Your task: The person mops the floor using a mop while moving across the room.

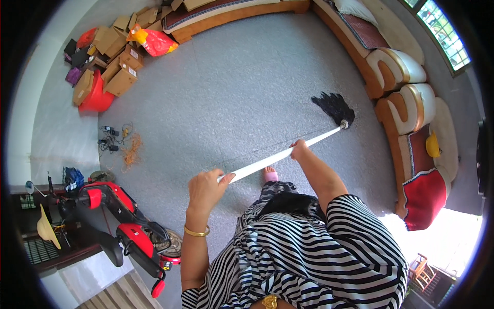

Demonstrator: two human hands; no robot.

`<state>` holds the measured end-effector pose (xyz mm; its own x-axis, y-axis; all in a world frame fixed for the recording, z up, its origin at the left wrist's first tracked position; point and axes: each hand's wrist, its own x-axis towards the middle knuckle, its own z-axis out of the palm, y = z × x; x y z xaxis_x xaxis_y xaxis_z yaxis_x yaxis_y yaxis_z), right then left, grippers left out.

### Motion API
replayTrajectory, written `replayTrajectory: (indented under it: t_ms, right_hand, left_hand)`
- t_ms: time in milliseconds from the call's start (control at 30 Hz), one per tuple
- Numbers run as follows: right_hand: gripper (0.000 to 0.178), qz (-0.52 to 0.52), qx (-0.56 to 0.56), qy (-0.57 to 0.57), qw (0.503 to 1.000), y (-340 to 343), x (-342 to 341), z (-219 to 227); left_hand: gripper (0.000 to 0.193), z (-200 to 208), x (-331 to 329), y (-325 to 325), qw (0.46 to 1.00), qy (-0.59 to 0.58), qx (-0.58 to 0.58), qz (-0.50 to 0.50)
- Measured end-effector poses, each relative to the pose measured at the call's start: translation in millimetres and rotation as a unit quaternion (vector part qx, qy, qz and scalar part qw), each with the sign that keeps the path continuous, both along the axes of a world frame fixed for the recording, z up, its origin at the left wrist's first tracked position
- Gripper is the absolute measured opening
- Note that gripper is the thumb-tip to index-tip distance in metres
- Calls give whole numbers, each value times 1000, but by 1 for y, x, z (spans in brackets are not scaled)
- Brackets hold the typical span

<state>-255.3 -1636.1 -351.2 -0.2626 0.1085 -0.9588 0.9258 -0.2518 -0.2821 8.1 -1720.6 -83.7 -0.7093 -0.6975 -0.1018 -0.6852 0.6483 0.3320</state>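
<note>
A mop point(314, 140) with a white pole slants over the grey floor point(247, 77), its black strands point(334, 107) spread flat near the floor's right edge, a little apart from the wooden base of the sofas point(396, 69). The left hand point(205, 190) is wrapped around the upper end of the pole, thumb along it; the right hand point(298, 149) grasps it farther down, toward the strands. One foot in a pink slipper point(271, 176) shows beyond the pole, between the two hands.

The work with the mop looks under way rather than finished, since both hands grip it and the strands lie on the floor. How much has been wiped I cannot tell: the surface looks evenly grey, with no clear wet track. The left side seems the harder part to cover, as cardboard boxes point(124, 81) crowd the far left corner, black adapters point(109, 139) and a tangled orange cord point(133, 152) lie along the left edge, and a red scooter point(138, 239) stands toward the near left corner.
</note>
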Motion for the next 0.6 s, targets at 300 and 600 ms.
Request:
replayTrajectory:
  t_ms: [300, 600]
  right_hand:
    - [13, 100, 38, -118, 987, -55, 74, -3]
    - [20, 239, 42, -140, 960, -81, 223, 38]
  left_hand:
    - [28, 58, 66, 16, 992, -72, -80, 69]
    - [23, 84, 179, 95, 958, -96, -112, 247]
